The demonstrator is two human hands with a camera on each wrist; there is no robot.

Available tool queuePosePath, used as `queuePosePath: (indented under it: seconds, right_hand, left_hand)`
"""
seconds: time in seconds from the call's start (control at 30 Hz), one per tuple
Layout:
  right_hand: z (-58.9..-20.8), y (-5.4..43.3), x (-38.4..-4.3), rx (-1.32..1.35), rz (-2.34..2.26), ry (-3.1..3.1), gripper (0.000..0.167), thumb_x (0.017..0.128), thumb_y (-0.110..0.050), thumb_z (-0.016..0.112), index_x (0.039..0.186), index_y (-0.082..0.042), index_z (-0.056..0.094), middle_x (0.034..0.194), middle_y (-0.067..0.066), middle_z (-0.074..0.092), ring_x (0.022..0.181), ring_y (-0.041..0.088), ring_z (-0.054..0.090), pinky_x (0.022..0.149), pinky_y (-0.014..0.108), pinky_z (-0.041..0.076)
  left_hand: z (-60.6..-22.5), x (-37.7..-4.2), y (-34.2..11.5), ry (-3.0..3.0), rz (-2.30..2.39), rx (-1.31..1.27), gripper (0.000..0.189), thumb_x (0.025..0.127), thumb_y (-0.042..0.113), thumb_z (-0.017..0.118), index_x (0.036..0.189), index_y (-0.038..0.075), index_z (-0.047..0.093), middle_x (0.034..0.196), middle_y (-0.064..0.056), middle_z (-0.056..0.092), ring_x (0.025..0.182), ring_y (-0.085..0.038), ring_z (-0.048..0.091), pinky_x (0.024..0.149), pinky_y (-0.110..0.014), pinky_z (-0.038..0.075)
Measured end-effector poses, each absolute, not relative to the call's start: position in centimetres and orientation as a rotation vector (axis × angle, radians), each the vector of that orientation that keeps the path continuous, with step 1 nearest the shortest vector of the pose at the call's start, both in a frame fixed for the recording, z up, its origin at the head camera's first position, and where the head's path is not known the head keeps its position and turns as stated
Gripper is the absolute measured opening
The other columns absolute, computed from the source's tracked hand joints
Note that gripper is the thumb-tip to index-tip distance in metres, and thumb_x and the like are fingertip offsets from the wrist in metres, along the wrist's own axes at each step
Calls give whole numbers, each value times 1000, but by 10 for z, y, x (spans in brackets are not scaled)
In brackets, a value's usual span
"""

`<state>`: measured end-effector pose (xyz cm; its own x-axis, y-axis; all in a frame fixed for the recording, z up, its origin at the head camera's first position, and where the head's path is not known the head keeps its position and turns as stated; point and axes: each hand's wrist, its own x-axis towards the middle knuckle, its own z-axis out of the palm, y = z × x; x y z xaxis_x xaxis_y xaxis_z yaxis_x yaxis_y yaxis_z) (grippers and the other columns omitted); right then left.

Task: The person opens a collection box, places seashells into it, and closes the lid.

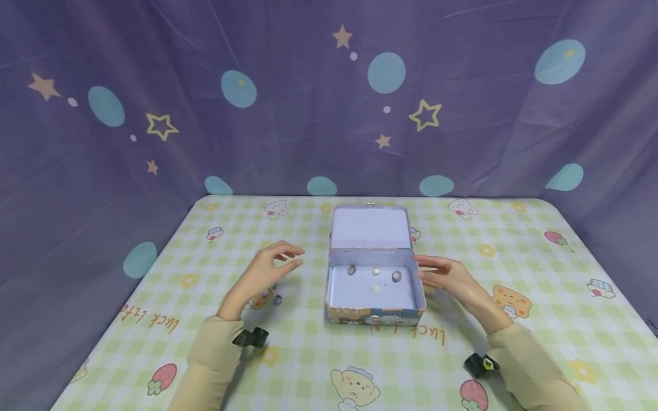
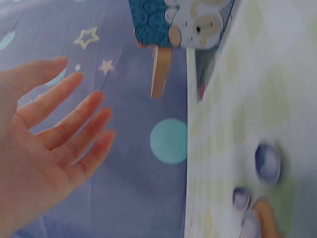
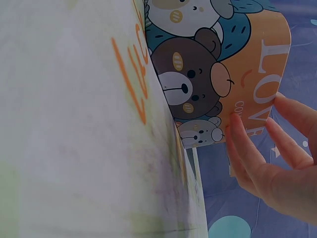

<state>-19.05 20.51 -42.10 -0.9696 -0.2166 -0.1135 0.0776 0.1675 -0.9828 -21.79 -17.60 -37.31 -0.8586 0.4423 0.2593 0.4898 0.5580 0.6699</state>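
Observation:
A hinged tin box (image 1: 336,315) with cartoon animals on its outside stands on the table, its lid (image 1: 370,227) tipped back. Inside lie several small rounded pieces, including a greyish one (image 1: 396,277); they look like pebbles or shells, too small to tell. My right hand (image 1: 452,278) touches the box's right side with extended fingertips, seen closely against the printed wall (image 3: 198,79) in the right wrist view. Left of the box, my left hand (image 1: 269,265) hovers with loosely bent fingers and holds nothing. Beneath it, shiny grey-purple rounded pieces (image 2: 268,163) lie on the cloth.
A green-and-white checked cloth (image 1: 303,354) with printed cartoons covers the table. Behind it hangs a purple curtain (image 1: 308,131) with stars and blue ovals. Dark wrist-mounted devices, one at the left sleeve (image 1: 213,345), sit under both wrists.

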Motion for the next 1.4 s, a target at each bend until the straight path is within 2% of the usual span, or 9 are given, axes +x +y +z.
queuePosePath:
  seconds: [0.3,0.5,0.83,1.03,1.27,1.4]
  right_hand:
    - [-421,205,-191,-153,-1897,2209,58,80,-20,65,128,2,42,129,22,43,92,8,58,82,30,47]
    - [-422,205,-190,-123,-1881,2217,57,81,-18,65,129,3,42,129,23,42,92,9,59,82,31,47]
    - [-422,205,-191,-123,-1883,2214,56,81,-17,64,128,2,43,129,23,42,93,11,58,81,29,48]
    - [-422,205,-191,-124,-1875,2219,57,81,-18,65,128,2,42,129,23,42,93,10,58,82,30,47]
    - [-423,206,-191,-127,-1875,2217,58,80,-20,65,129,2,42,130,23,41,93,9,58,83,31,47]
    - [-423,206,-192,-127,-1875,2215,57,81,-20,65,129,2,42,129,23,41,93,10,58,82,30,47]
  left_hand:
    - [-365,-219,-199,-2817,-1145,-705,29,86,24,57,110,8,60,107,-8,59,94,-21,55,80,-37,45]
    - [-362,-220,-217,-2844,-1109,-667,33,86,23,58,112,3,58,110,-11,58,94,-25,55,80,-39,45]
    - [-365,-223,-251,-2982,-1075,-547,30,84,20,61,106,0,60,105,-19,58,90,-30,56,76,-39,46]
    - [-375,-230,-272,-2945,-1144,-695,34,79,24,65,100,-2,62,97,-18,61,82,-24,58,70,-35,47]
    - [-383,-237,-281,-3065,-1095,-689,27,79,5,63,101,-10,59,94,-23,61,80,-26,57,71,-32,46]
    - [-389,-239,-283,-3078,-1138,-668,26,78,2,63,101,-10,59,91,-22,61,78,-23,57,70,-30,45]
